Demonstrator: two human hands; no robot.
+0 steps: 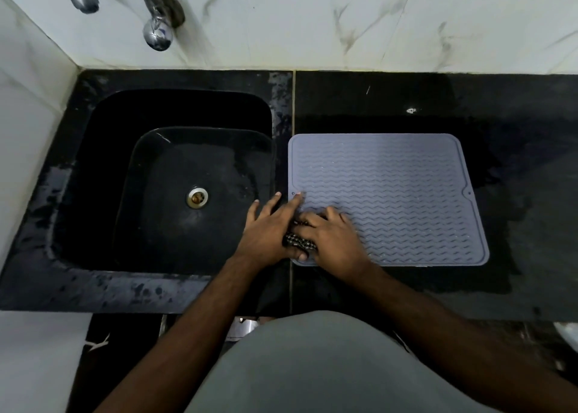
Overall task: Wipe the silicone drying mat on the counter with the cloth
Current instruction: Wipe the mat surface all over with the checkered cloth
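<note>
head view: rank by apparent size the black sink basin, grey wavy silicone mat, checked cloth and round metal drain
1. Black sink basin, largest.
2. Grey silicone mat, clearly smaller.
3. Checked cloth, mostly hidden under both hands, so its rank is unsure.
4. Round metal drain, smallest visible.

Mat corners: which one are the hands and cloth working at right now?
The near-left corner of the mat, beside the sink. The right hand presses the checked cloth there and the left hand lies alongside; the other three corners are bare.
</note>
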